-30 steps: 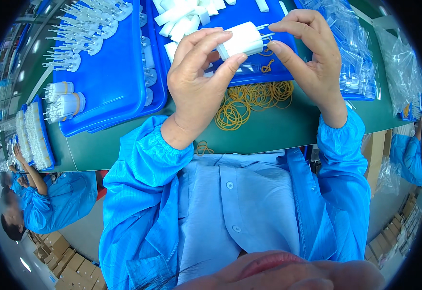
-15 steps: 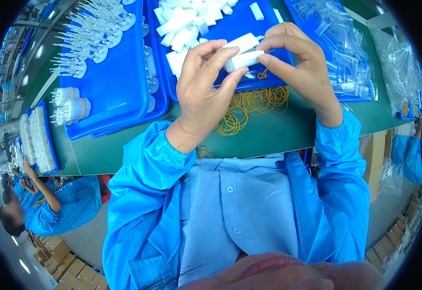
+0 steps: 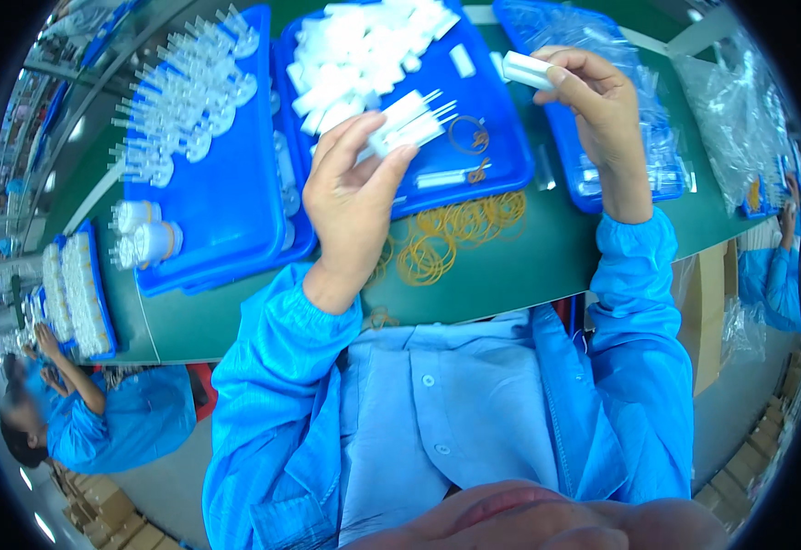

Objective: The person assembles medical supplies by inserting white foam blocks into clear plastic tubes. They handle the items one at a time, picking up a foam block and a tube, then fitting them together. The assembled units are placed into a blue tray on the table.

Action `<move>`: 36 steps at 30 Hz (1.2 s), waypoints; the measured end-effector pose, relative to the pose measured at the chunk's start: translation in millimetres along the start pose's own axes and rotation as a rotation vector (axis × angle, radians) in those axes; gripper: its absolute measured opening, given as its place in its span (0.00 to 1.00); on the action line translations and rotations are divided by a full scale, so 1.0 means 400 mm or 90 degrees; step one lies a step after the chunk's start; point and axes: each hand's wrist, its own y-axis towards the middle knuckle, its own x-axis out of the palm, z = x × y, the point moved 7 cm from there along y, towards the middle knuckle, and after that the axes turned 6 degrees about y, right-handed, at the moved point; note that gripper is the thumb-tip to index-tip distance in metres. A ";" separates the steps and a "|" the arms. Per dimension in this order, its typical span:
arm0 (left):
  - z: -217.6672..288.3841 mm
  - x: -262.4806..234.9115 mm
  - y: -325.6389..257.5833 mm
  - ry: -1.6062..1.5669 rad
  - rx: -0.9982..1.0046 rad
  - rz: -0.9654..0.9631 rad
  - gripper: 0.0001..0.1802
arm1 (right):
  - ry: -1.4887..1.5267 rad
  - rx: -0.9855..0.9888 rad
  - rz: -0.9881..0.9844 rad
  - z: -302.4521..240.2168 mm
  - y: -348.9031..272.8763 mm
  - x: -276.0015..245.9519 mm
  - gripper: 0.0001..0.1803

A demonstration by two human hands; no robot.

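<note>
We see a bundle of white sticks (image 3: 407, 124) pinched in our left hand (image 3: 354, 197) above the middle blue tray (image 3: 501, 170); our right hand (image 3: 602, 105) pinches a white piece (image 3: 527, 69) (well apart) above rubber bands (image 3: 460, 229) on the counter (image 3: 547, 266).

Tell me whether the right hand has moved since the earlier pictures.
Yes. The right hand has swung out to the right, away from the left hand, and now holds a small white block over the right blue plastic tray.

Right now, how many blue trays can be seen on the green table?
4: clear-parts tray far left, white-pieces tray in the middle, bagged-items tray on the right, small tray at the left edge. Others may be hidden.
</note>
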 end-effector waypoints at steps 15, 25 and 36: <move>0.075 -0.014 -0.019 0.206 0.197 -0.020 0.17 | 0.081 -0.067 0.044 -0.164 0.025 -0.039 0.04; 0.123 -0.021 -0.040 0.280 0.274 0.017 0.16 | -0.028 -0.157 0.029 -0.382 0.125 -0.003 0.08; 0.134 -0.043 -0.033 0.291 0.278 0.050 0.14 | -0.455 -0.536 0.222 -0.750 0.559 -0.118 0.14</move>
